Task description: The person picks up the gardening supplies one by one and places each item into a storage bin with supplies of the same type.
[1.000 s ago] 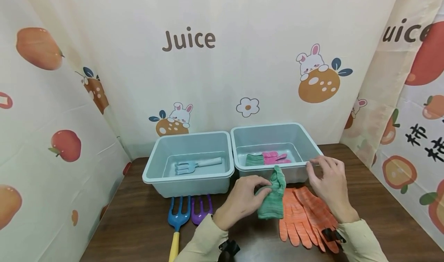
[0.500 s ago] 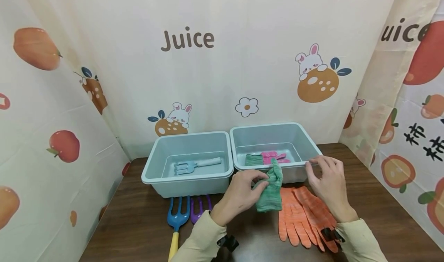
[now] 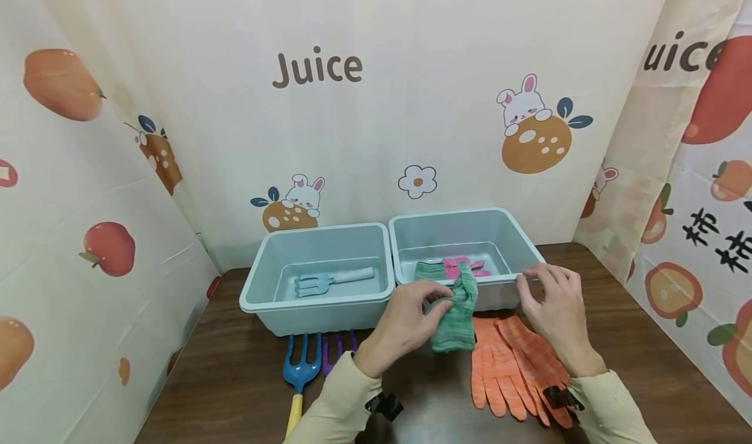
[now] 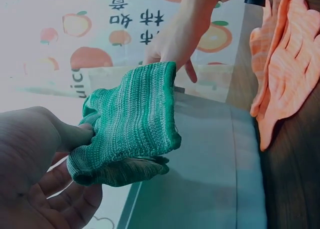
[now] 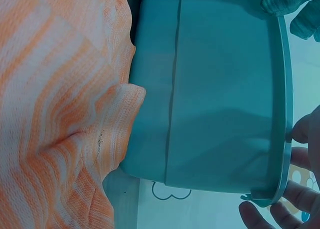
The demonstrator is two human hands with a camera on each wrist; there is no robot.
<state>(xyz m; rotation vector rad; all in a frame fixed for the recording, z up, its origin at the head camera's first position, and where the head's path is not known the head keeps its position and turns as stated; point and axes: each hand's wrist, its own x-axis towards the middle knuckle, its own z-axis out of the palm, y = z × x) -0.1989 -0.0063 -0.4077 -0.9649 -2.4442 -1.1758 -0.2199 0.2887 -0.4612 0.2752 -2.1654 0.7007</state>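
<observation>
My left hand (image 3: 408, 323) pinches a green knit glove (image 3: 457, 320) between thumb and fingers, just in front of the right pale blue bin (image 3: 499, 295). In the left wrist view the glove (image 4: 132, 116) hangs bunched, its cuff edge pointing away from the hand. At the bin's front right corner, my right hand (image 3: 555, 313) holds the rim, thumb on the front side and fingers over the edge. A pink glove with a green cuff (image 3: 431, 271) lies inside that bin, partly hidden. Orange gloves (image 3: 505, 362) lie on the table below my right hand.
Beside it stands a left pale blue bin (image 3: 323, 317) with a light blue hand fork (image 3: 314, 284) inside. A blue fork with a yellow handle (image 3: 302, 369) and a purple fork (image 3: 330, 354), partly covered by my left arm, lie on the table. A printed curtain (image 3: 376, 117) hangs behind.
My left hand has lifted the green glove slightly up and toward the right bin. The right hand stays at the bin's corner.
</observation>
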